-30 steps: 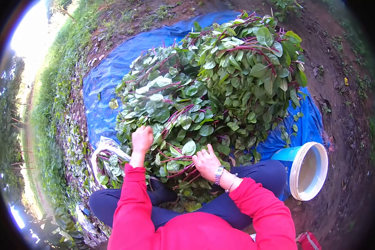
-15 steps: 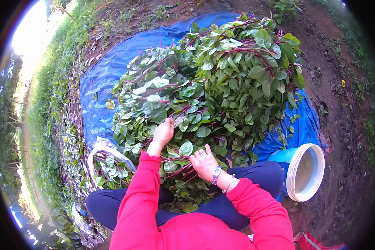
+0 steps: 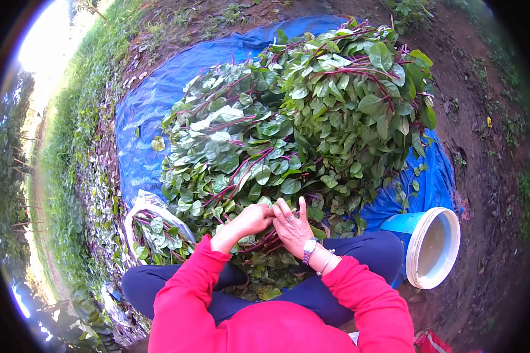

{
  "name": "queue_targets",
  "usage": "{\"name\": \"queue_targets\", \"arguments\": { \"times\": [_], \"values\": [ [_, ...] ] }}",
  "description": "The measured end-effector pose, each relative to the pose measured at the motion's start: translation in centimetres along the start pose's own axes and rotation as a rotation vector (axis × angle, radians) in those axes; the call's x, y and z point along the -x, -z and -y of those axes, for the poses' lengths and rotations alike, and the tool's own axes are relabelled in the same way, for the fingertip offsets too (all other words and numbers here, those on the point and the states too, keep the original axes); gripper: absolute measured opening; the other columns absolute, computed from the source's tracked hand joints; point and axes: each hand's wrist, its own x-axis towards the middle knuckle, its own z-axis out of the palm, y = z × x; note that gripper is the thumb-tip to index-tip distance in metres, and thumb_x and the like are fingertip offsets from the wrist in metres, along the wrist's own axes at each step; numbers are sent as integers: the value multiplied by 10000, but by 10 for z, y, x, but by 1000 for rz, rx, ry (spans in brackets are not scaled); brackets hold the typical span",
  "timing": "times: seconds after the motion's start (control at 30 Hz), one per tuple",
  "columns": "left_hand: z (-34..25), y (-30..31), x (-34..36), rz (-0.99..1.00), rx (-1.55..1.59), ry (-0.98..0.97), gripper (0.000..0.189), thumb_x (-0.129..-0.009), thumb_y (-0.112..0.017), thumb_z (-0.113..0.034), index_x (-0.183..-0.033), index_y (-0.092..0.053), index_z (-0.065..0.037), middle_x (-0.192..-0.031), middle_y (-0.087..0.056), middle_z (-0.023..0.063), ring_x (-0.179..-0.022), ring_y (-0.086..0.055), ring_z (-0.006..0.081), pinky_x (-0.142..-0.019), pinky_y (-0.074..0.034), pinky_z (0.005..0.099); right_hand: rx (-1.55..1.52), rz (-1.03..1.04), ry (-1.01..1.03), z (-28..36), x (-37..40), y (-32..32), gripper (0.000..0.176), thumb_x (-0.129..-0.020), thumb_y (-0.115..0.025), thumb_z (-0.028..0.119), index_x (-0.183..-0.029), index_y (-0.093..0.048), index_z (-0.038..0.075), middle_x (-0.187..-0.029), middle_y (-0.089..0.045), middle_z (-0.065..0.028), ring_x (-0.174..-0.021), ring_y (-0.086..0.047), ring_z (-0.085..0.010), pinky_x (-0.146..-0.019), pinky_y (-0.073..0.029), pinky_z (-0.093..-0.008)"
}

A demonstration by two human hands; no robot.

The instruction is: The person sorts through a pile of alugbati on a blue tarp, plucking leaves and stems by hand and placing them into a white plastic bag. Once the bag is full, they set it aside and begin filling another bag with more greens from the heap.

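Purple-stemmed Malabar spinach (image 3: 235,141) lies heaped in front of me, its leaves green and glossy. Over my lap, my right hand (image 3: 293,230) rests on a small bunch of Malabar spinach stems (image 3: 265,242), thumb and index finger raised and the lower fingers curled round the stems. My left hand (image 3: 252,220) meets it from the left, fingers pinched together against the right hand's fingers. Whatever sits in that pinch is hidden. A few longer purple stems (image 3: 241,174) lie on the heap just beyond both hands.
Beneath the heap spreads a blue tarp (image 3: 141,141). At my right knee a blue and white bucket (image 3: 414,267) lies tipped, its mouth towards me. A white sack (image 3: 142,203) holding leafy stems stands by my left knee. Bare soil (image 3: 477,194) borders the right side, grass the left.
My left hand has come back from the heap, down and to the right, and now touches my right hand. The right hand's fingers have lifted and spread somewhat at the bunch.
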Motion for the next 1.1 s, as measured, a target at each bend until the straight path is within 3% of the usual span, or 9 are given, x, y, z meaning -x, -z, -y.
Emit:
{"name": "queue_targets", "arguments": {
  "times": [0.13, 0.17, 0.27, 0.37, 0.47, 0.57, 0.7, 0.87, 1.1],
  "values": [
    [4, 10, -4, 100, 137, -54, 207, -789, -574, -221, -895, -645, -58, -842, -618, 156, -833, -595, 311, -757, -466, 383, -131, 280, -28, -2, 1, 0, 268, -678, -585, 165, -919, -529, 62, -854, -515, -94, -928, -520, -258, -977, -233, -601],
    [13, 13, -3, -94, 155, 14, 209, -787, -580, -225, -906, -656, -71, -880, -621, 148, -841, -592, 301, -767, -464, 380, -127, 232, -20, -2, 1, 1, 252, -668, -595, 157, -886, -509, 63, -777, -495, -75, -819, -536, -246, -971, -268, -570],
    [61, 15, 7, -556, -337, 451, 180, -757, -600, -215, -886, -562, -95, -902, -530, 115, -841, -552, 300, -706, -483, 399, -142, 228, -7, -2, -1, 4, 242, -655, -602, 151, -855, -495, 68, -780, -499, -82, -837, -537, -250, -973, -268, -566],
    [115, 2, 27, -574, -569, 640, 231, -723, -650, -263, -869, -540, -122, -910, -504, 70, -898, -519, 266, -679, -463, 419, -144, 234, 3, 0, 0, 2, 256, -647, -608, 151, -861, -495, 66, -771, -503, -84, -835, -538, -252, -978, -264, -560],
    [118, 6, 32, -566, -662, 636, 173, -738, -642, -264, -841, -575, -142, -858, -526, 50, -893, -533, 254, -665, -453, 393, -166, 224, 1, 0, 0, 3, 255, -647, -600, 144, -864, -495, 64, -766, -509, -86, -832, -538, -254, -980, -260, -561],
    [84, 27, 18, -810, -583, 302, 69, -766, -607, -231, -791, -608, -166, -724, -558, 11, -716, -560, 206, -633, -429, 374, -146, 209, 3, 2, 1, 5, 239, -647, -592, 138, -853, -498, 62, -766, -514, -88, -829, -541, -254, -976, -261, -565],
    [11, 24, 9, -362, -108, -20, 150, -813, -535, -162, -891, -653, -111, -784, -609, 105, -756, -593, 281, -693, -466, 394, -154, 216, -7, 3, -3, 9, 211, -654, -581, 131, -838, -506, 62, -776, -515, -85, -862, -538, -256, -980, -226, -597],
    [-2, 16, 9, 107, 64, 18, 237, -854, -520, -222, -1030, -600, -86, -866, -581, 146, -833, -574, 316, -722, -449, 404, -74, 15, -45, 2, 3, 4, 228, -655, -574, 123, -876, -552, 72, -1006, -506, -93, -1135, -401, -264, -972, -140, -668],
    [7, 20, -7, 264, 100, 120, 312, -853, -526, -309, -1048, -605, -79, -929, -621, 177, -878, -589, 342, -755, -458, 404, -36, 8, -82, 2, -2, 0, 215, -703, -549, 158, -901, -559, 76, -1142, -437, -123, -1194, -342, -282, -975, -176, -640]
  ]
}}
